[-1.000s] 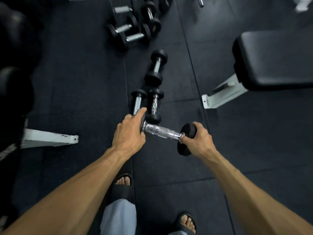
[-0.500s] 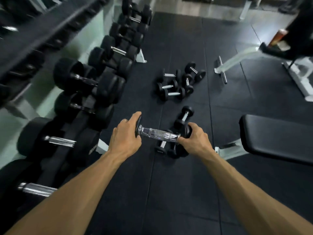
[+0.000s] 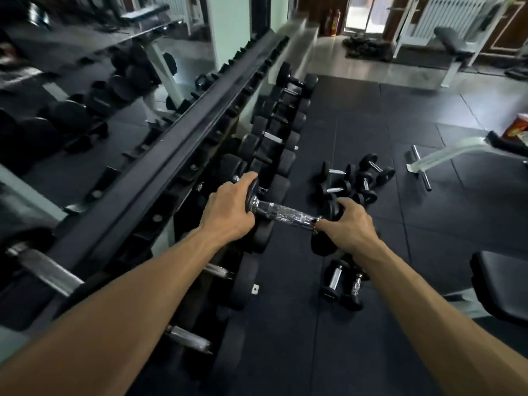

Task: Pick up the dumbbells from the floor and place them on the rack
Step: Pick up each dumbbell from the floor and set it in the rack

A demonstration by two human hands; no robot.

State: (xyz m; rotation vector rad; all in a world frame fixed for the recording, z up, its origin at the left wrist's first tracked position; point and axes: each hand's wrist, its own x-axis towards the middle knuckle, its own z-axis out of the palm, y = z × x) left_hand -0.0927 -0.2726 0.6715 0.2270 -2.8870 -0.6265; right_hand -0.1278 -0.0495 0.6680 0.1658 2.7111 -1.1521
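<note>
I hold a small dumbbell (image 3: pixel 285 214) with a chrome knurled handle and black round ends, level in the air beside the rack. My left hand (image 3: pixel 228 210) grips its left end and my right hand (image 3: pixel 350 224) grips its right end. The long black dumbbell rack (image 3: pixel 177 155) runs along the left, its lower tier full of large black dumbbells (image 3: pixel 274 138). Two small dumbbells (image 3: pixel 343 281) lie on the floor below my right hand. Several more small dumbbells (image 3: pixel 354 181) lie in a cluster farther ahead.
A black padded bench (image 3: pixel 503 284) stands at the right edge. A white bench frame (image 3: pixel 440 158) reaches across the mat at the far right. A mirror (image 3: pixel 85 81) backs the rack. Black rubber floor mats (image 3: pixel 357 130) cover the aisle ahead.
I have stood up with the dumbbell in both hands. My view has risen from the floor towards the rack, and the dumbbell has shifted closer to the rack's lower tier.
</note>
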